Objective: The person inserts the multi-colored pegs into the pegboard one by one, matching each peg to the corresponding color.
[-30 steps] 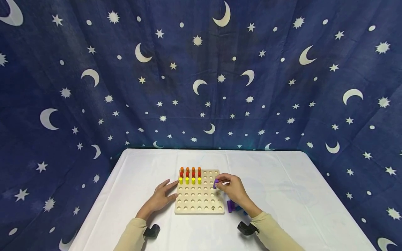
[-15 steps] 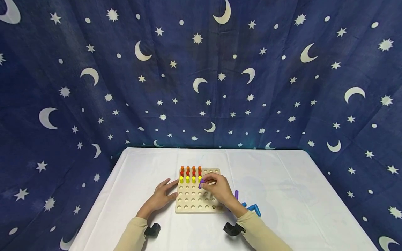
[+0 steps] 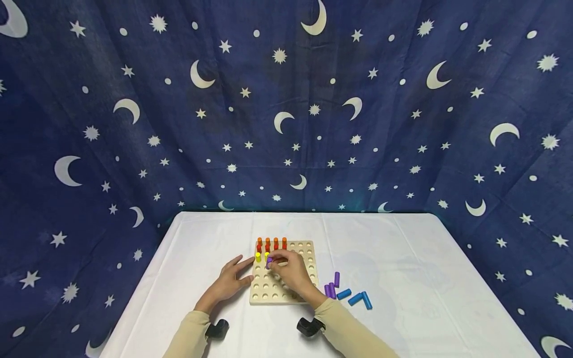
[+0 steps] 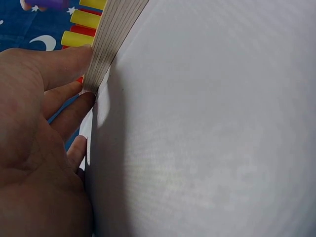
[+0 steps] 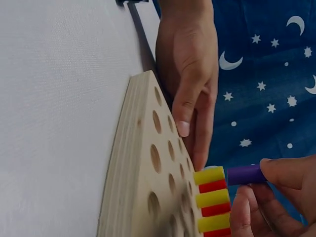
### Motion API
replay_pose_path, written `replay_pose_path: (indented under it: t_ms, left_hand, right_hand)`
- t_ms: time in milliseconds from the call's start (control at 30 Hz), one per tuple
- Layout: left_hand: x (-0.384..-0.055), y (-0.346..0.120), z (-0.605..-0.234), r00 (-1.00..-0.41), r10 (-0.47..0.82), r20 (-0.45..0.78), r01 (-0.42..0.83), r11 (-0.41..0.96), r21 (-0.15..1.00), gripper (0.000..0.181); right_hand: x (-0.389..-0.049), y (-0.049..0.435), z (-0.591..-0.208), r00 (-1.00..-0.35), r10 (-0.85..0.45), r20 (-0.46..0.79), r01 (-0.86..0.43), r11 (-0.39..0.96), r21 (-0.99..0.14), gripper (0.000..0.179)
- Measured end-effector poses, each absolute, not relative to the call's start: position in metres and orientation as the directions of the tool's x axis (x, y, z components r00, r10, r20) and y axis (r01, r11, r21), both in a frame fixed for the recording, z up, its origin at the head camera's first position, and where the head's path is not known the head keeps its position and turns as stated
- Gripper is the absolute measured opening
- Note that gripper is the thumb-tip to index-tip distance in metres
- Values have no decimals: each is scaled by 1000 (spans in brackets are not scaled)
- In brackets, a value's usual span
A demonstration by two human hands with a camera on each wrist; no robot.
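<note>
Between thumb and fingers, my right hand [image 3: 293, 272] pinches a purple peg [image 5: 246, 175] above the wooden pegboard [image 3: 273, 302], just in front of the yellow row. The peg is clear of the holes in the right wrist view. My left hand [image 3: 229, 281] touches the board's left edge with its thumb and fingertips, the fingers fairly straight. At the back left of the board stand rows of orange pegs [image 3: 276, 240], red pegs [image 3: 284, 246] and yellow pegs [image 3: 258, 257]. The right hand hides part of the yellow row in the head view.
To the right of the board, loose purple pegs [image 3: 337, 279] and blue pegs [image 3: 343, 294] lie on the white-covered table [image 3: 403, 263]. A dark blue curtain [image 3: 250, 129] with moons and stars hangs behind the table's back edge.
My right hand has carried the purple peg leftward across the board, from its right side to near the left columns. The loose pegs have come into fuller view. The left hand stays in place.
</note>
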State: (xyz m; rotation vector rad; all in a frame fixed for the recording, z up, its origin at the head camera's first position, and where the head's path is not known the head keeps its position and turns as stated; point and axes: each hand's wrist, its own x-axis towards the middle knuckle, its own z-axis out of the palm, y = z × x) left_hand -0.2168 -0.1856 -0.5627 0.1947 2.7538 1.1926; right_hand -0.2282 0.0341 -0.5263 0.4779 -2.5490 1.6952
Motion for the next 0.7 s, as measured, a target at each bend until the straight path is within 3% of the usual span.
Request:
replay_pose_path:
  t_ms: [333, 700]
  left_hand:
    - [-216, -186, -562, -983, 170, -68, 64, 669, 740, 55]
    - [-216, -186, -566, -983, 185, -13, 118, 675, 729, 54]
  right_hand:
    - [-231, 14, -538, -955, -236, 179, -253, 338, -906, 17]
    - [-234, 0, -545, -961, -204, 189, -260, 420, -870, 18]
